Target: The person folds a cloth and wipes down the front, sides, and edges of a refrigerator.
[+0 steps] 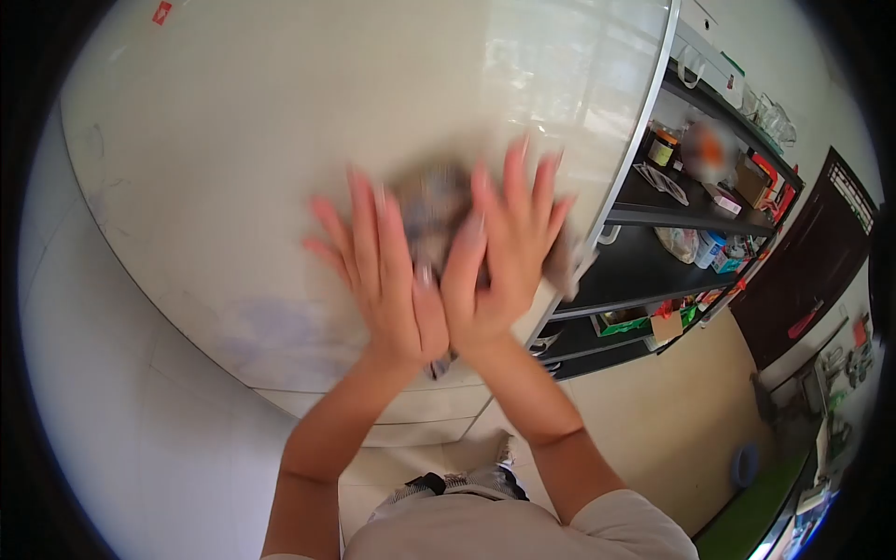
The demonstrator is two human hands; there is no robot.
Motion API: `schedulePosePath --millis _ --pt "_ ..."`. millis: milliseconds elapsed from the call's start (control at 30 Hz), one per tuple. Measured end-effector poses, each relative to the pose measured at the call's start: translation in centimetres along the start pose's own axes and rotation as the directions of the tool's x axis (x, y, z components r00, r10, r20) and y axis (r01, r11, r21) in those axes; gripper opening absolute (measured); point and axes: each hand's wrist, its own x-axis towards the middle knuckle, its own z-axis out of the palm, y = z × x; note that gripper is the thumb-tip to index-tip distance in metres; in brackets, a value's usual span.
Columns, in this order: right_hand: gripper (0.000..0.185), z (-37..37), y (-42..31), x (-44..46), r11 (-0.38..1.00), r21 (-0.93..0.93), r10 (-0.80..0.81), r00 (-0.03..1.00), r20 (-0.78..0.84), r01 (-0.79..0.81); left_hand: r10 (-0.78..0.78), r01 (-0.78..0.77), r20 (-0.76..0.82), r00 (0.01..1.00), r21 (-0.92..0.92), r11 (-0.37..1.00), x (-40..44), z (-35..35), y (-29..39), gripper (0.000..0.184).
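My left hand [378, 271] lies flat with its fingers spread, its thumb side over a crumpled, patterned grey-brown cloth [429, 201]. Beside it, my right hand [504, 252] is also spread out and presses on the cloth. The two palms almost touch at their heels, and the thumbs point toward each other. Under both hands the cloth rests against a large glossy cream surface [261, 112]. Part of the cloth pokes out past my right hand toward the metal-edged side. Motion slightly blurs the fingertips and the cloth.
To the right stands a black shelf unit [644, 266] with jars, boxes and bags. Beyond it is a dark door [803, 252]. A small red sticker [162, 12] is on the cream surface, top left. A blue basin [744, 465] sits on the floor.
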Motion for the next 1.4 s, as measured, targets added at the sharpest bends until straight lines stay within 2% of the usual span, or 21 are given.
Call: schedulePosePath --millis 67,133,200,333,467,533,567,667,733,767,800,867,900,1000,1100,1133,1167,1200,1300,1367,1400 --pt "0.033 1.4 0.0 4.5 0.990 0.048 -0.130 0.987 -0.098 0.135 0.097 -0.105 -0.144 0.985 -0.047 0.993 4.7 0.9 -0.2 0.055" --pt "0.032 2.1 -0.1 5.6 0.984 0.056 -0.160 0.978 -0.132 0.168 0.129 -0.136 -0.145 0.981 -0.042 0.990 5.1 0.9 -0.5 0.055" --pt "0.032 1.5 0.0 4.5 0.989 -0.004 -0.149 0.987 -0.054 0.149 0.139 -0.142 -0.129 0.982 -0.017 0.990 4.7 0.8 -1.0 0.054" --pt "0.038 -0.8 0.0 -3.5 0.993 -0.115 0.032 0.976 0.217 -0.007 0.038 -0.037 -0.043 0.998 0.020 0.999 -4.2 0.3 -1.5 0.051" --pt "0.031 -2.5 1.8 -20.4 0.986 -0.118 0.140 0.977 0.164 -0.121 -0.145 0.124 0.256 0.956 0.098 0.987 -19.2 -1.9 -1.4 0.055" --pt "0.030 -2.9 1.5 -24.4 0.981 -0.153 0.148 0.973 0.178 -0.121 -0.229 0.201 0.306 0.924 0.120 0.972 -23.7 -2.6 -1.2 0.055" --pt "0.030 -3.2 1.4 -25.1 0.977 -0.174 0.153 0.971 0.186 -0.121 -0.272 0.241 0.332 0.903 0.131 0.962 -24.7 -2.7 -1.0 0.055" --pt "0.029 -3.6 1.3 -20.2 0.984 -0.120 0.156 0.967 0.202 -0.134 -0.296 0.297 0.229 0.927 0.035 0.954 -19.5 -2.0 0.2 0.053" --pt "0.028 -2.9 2.2 -15.0 0.978 -0.081 -0.187 0.981 0.045 0.190 -0.295 0.305 0.155 0.943 -0.041 0.952 -15.4 -0.8 0.9 0.057" --pt "0.025 -2.6 2.4 -11.6 0.930 -0.130 -0.349 0.937 -0.026 0.343 -0.310 0.317 0.094 0.946 -0.070 0.946 -12.9 -0.2 1.4 0.058" --pt "0.022 -2.7 2.3 -8.6 0.890 -0.122 -0.442 0.897 0.010 0.440 -0.270 0.275 0.068 0.960 -0.066 0.959 -9.9 0.0 1.5 0.059" --pt "0.029 -2.1 1.8 -1.8 0.921 -0.161 -0.359 0.933 0.003 0.355 -0.164 0.164 0.005 0.986 -0.076 0.983 -3.0 0.3 2.4 0.058" --pt "0.030 -2.5 1.1 2.1 0.930 -0.145 -0.343 0.939 -0.010 0.338 -0.056 0.053 -0.050 0.997 -0.056 0.997 -0.2 0.9 2.4 0.052" --pt "0.030 -1.2 2.8 5.6 0.937 0.046 -0.332 0.923 -0.193 0.346 0.111 -0.110 0.017 0.994 -0.035 0.993 4.2 1.8 2.9 0.052" --pt "0.039 -2.8 4.3 1.4 0.946 0.117 -0.299 0.953 -0.040 0.302 0.176 -0.177 -0.047 0.983 -0.029 0.984 0.6 2.3 2.5 0.044" --pt "0.043 -3.4 4.7 -2.6 0.963 0.181 -0.216 0.974 0.071 0.200 0.190 -0.191 -0.052 0.980 -0.022 0.981 -1.6 1.9 2.5 0.042" --pt "0.047 -3.6 5.0 -7.1 0.974 0.217 -0.096 0.986 0.133 0.066 0.163 -0.163 0.010 0.987 -0.008 0.987 -4.3 1.6 2.2 0.041" --pt "0.052 -4.4 5.2 -11.2 0.982 0.186 -0.045 0.977 0.209 0.005 0.134 -0.135 0.070 0.988 0.010 0.991 -7.3 1.3 1.8 0.041" --pt "0.051 -6.1 5.8 -20.6 0.994 0.102 0.025 0.976 0.215 -0.048 0.167 -0.168 0.151 0.974 -0.010 0.986 -14.5 1.6 0.3 0.040" --pt "0.049 -6.4 5.9 -20.6 0.998 0.054 0.001 0.974 0.225 -0.013 0.242 -0.241 0.238 0.941 -0.033 0.970 -16.1 1.4 -0.2 0.041" --pt "0.048 -6.4 6.5 -20.2 1.000 0.030 -0.014 0.973 0.232 0.008 0.178 -0.176 0.187 0.966 -0.030 0.984 -15.9 1.8 0.4 0.041"
